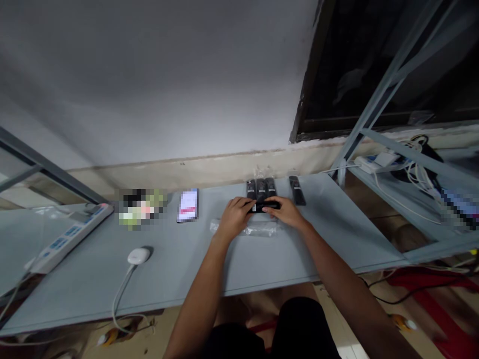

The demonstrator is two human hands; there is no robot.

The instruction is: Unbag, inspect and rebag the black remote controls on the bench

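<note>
Both my hands meet over the far middle of a grey table [262,259]. My left hand [235,217] and my right hand [286,211] each grip one end of a black remote control [266,205] held crosswise. Just behind it, three black remotes [261,187] lie side by side in clear wrapping. A further black remote [297,190] lies alone to their right. A clear plastic bag [258,229] lies flat on the table under my hands.
A phone with a lit screen [188,205] lies left of my hands. A white round device [138,256] with a cable sits nearer the front left. A white power strip [67,235] is at far left. A metal shelf with cables [407,169] stands at right.
</note>
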